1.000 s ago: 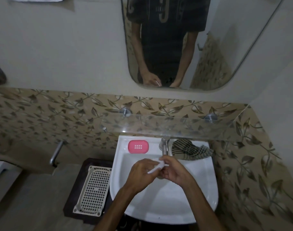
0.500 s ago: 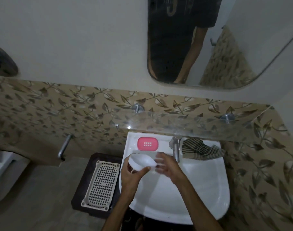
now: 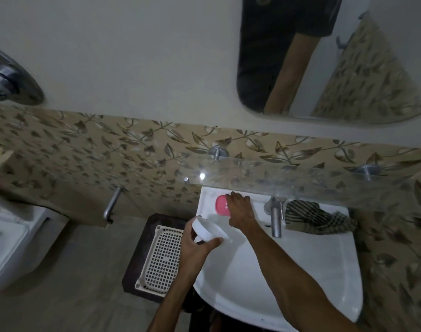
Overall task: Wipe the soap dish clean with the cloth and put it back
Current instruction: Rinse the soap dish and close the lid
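Two hands busy over the sink (image 3: 324,271). Left hand (image 3: 195,248) grips the white dish (image 3: 210,230), tilted, at the sink's left rim. Right hand (image 3: 239,208) reaches far, fingers curled onto the pink soap (image 3: 220,205) on the ledge; whether it has a grasp, I cannot tell. Cloth (image 3: 317,218) lies right of the tap (image 3: 275,218), untouched. Advice: keep the dish steady and level, take a firm pinch on the slippery soap.
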